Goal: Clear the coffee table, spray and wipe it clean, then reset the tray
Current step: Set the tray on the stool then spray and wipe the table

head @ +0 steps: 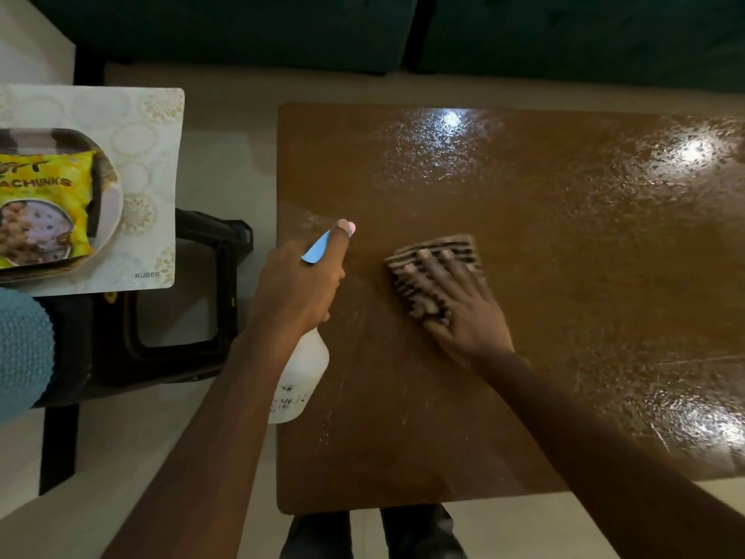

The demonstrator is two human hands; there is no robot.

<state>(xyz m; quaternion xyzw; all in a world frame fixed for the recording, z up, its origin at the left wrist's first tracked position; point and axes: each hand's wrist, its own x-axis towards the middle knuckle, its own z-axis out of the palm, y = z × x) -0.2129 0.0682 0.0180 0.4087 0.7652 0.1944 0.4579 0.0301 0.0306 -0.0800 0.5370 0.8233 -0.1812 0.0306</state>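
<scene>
Where the view looks straight down, one brown glossy rectangular table (564,316) fills the centre and right, its surface speckled with wet droplets and carrying three bright glares of light. Hands, two: the left hand (300,280) has its grip clenched round the neck of one white plastic spray bottle (300,377) with a pale blue trigger head (316,248), held over the table's left edge with the nozzle pointing away from the person; the right hand (459,312) has its grip released, fingers straight and spread, pressing flat on one brown-and-cream striped cloth (435,252) folded on the table just right of the bottle. Off the table, to the left: one cream mat with gold floral pattern (141,127) lying on one black plastic chair (217,284), which stands well apart from the table across a strip of pale floor. On the mat, one dark-rimmed rounded tray (105,167), cut by the picture's left edge; contents, one yellow snack packet (44,195) lying flat in it. Below the mat, one teal knitted item (22,349), partly out of view. Along the top, one dark green sofa (242,30). At the table's near edge, two dark-clad legs (415,534).
</scene>
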